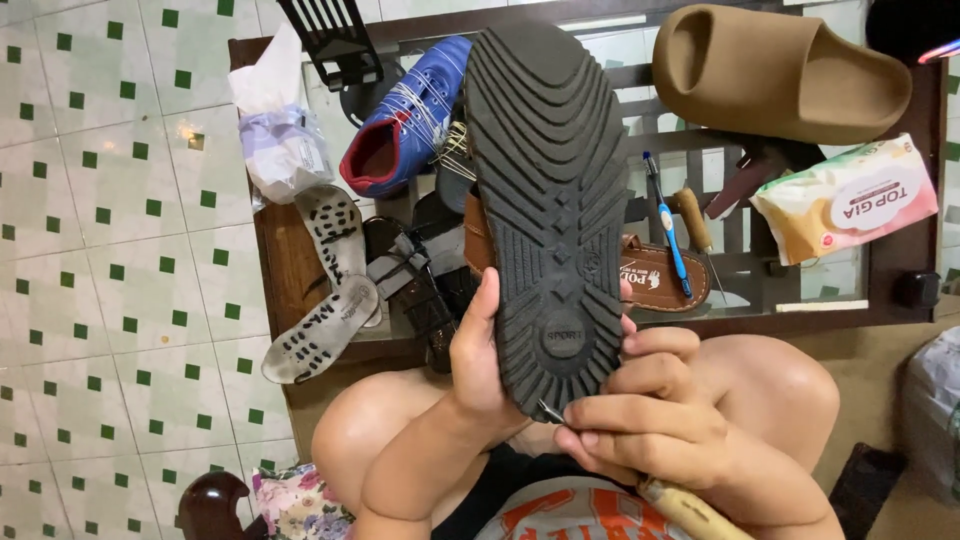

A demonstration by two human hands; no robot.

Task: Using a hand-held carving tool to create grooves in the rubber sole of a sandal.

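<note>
Presently: shoe (550,200) held sole-up over lap, left hand (480,365) clamped on heel edge. Right hand (640,420) gripped awl (670,500), tip at heel rim. Stitching progress not visible; judged early. Table (290,270) behind.

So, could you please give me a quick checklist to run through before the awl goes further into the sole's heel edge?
1. Left hand grips the black shoe sole firmly at the heel: ok.
2. Awl tip meets the sole's edge: ok.
3. Right hand pinches the awl near its tip: ok.
4. Left fingers clear of the tip's far side: cannot tell, hidden behind the sole.
5. Thread on the awl: cannot tell.
6. Bare knees lie close under the tip: not ok.
</note>
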